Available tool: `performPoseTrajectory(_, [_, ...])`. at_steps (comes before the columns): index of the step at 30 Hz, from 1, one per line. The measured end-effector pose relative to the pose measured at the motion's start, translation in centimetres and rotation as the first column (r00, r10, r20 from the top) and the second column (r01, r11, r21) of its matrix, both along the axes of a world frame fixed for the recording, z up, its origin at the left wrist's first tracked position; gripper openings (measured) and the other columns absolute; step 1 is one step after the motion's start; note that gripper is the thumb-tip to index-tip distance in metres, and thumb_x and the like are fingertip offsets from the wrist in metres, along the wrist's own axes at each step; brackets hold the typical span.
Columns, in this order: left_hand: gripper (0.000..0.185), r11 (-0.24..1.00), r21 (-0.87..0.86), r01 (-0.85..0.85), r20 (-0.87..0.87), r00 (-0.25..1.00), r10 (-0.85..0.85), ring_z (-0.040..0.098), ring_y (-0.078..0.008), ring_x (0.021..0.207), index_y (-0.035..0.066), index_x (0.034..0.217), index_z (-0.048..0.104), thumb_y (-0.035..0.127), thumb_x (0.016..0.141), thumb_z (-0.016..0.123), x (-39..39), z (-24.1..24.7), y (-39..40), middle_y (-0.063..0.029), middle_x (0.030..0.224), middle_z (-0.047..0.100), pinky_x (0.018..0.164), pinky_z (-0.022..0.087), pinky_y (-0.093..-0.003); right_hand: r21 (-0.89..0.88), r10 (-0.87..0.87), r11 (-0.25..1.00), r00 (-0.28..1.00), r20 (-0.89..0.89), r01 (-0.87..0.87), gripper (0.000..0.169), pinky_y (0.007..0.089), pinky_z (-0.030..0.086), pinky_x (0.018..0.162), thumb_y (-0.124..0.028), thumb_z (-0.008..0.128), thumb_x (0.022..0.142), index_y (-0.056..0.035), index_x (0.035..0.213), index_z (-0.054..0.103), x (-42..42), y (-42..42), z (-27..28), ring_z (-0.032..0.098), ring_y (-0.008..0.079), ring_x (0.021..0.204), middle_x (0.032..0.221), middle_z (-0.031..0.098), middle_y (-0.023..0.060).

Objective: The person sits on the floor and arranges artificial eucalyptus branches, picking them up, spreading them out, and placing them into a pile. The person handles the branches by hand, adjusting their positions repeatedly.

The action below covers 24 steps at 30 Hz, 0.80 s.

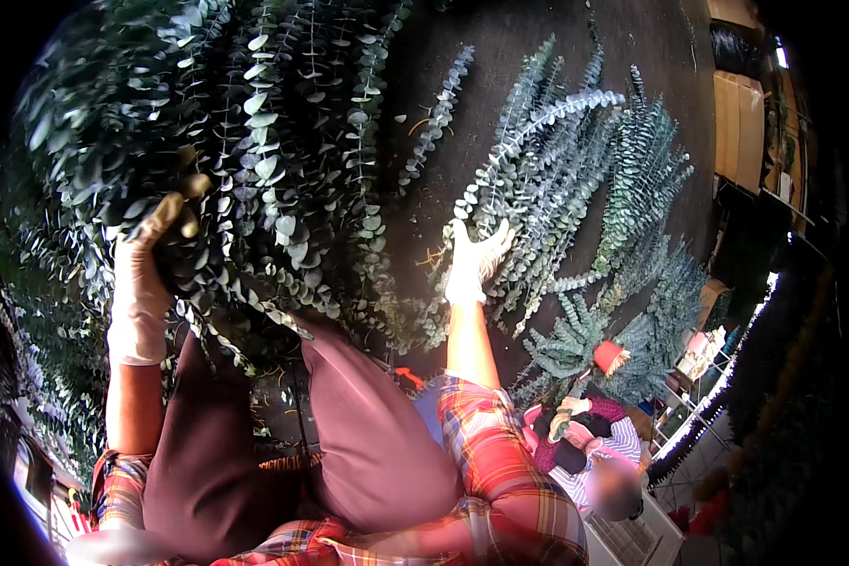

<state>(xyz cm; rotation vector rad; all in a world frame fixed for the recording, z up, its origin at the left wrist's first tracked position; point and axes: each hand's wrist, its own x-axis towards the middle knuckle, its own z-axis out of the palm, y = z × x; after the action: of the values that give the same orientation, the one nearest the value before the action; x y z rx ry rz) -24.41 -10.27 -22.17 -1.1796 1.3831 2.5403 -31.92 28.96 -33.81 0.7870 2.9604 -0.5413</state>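
Observation:
My left hand (pixel 148 276), in a pale glove with stained fingertips, reaches into a dense mass of eucalyptus stems (pixel 262 141) at the left. Leaves cover part of its fingers, so its hold cannot be told. On the right, my gloved right hand (pixel 477 258) is at the lower end of a loose pile of eucalyptus branches (pixel 559 170). Its thumb and fingers are spread apart, touching or just beside the leaves. A single eucalyptus sprig (pixel 439 117) lies on the dark surface between the two piles.
A co-worker (pixel 587 446) in gloves sits at the lower right, near more eucalyptus and a red object (pixel 610 357) with a bristly end. Cardboard boxes (pixel 738 131) stand along the right edge. An orange-red item (pixel 410 377) lies beside my knee.

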Motion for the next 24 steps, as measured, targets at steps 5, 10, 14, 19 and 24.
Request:
performPoseTrajectory(5, [0.040,0.999,0.039,0.011,0.110,0.994,-0.015,0.050,-0.0074,0.065,0.003,0.117,0.059,0.030,0.088,0.061,0.4,-1.1,-0.3,0.0031,0.071,0.052,0.059,0.041,-0.0202,0.095,0.081,0.991,0.985,0.150,-0.096,0.103,0.0428,0.030,0.109,-0.044,0.078,0.068,-0.0027,0.143,0.020,-0.5,0.0,-2.1,0.029,0.0370,0.134,0.147,0.023,0.0238])
performPoseTrajectory(10, [0.040,0.979,0.192,0.069,0.138,0.986,-0.097,0.053,-0.0067,0.065,0.003,0.116,0.062,0.027,0.084,0.067,-0.1,-1.5,1.3,0.0026,0.079,0.063,0.062,0.042,-0.0193,0.099,0.057,0.992,0.984,0.170,-0.075,0.077,0.0401,0.044,0.090,-0.019,0.072,0.072,-0.0002,0.135,0.031,-2.1,2.3,-5.9,0.052,0.0286,0.104,0.119,0.050,0.0173])
performPoseTrajectory(14, [0.040,0.994,0.097,0.040,0.074,0.996,-0.047,0.057,-0.0059,0.074,0.003,0.116,0.062,0.026,0.083,0.068,-0.3,-1.8,1.1,-0.0001,0.095,0.068,0.071,0.043,-0.0179,-0.588,-0.076,0.797,0.989,0.129,0.138,0.029,0.0266,0.047,0.063,-0.003,0.056,0.087,-0.0040,0.115,0.051,-2.8,1.1,-2.4,0.054,0.0134,0.070,0.087,0.059,0.0035])
performPoseTrajectory(19, [0.039,0.996,0.094,-0.008,0.227,0.974,-0.014,0.055,-0.0056,0.067,0.003,0.112,0.065,0.030,0.083,0.068,0.3,-3.2,1.4,0.0022,0.081,0.064,0.061,0.042,-0.0185,-0.897,-0.188,0.333,0.953,0.237,0.289,0.027,0.0270,0.049,0.058,-0.003,0.060,0.086,-0.0037,0.112,0.055,-2.1,-2.7,4.4,0.056,0.0126,0.067,0.089,0.060,0.0053])
performPoseTrajectory(24, [0.033,0.984,0.173,0.041,0.098,0.993,-0.059,0.062,-0.0093,0.070,0.002,0.109,0.064,0.019,0.082,0.070,1.2,-4.1,0.4,-0.0052,0.099,0.069,0.062,0.051,-0.0238,-0.959,-0.100,0.218,0.982,0.162,0.180,0.042,0.0271,0.051,0.072,-0.005,0.050,0.085,0.0015,0.127,0.049,0.1,-1.3,3.2,0.060,0.0153,0.079,0.095,0.061,0.0084])
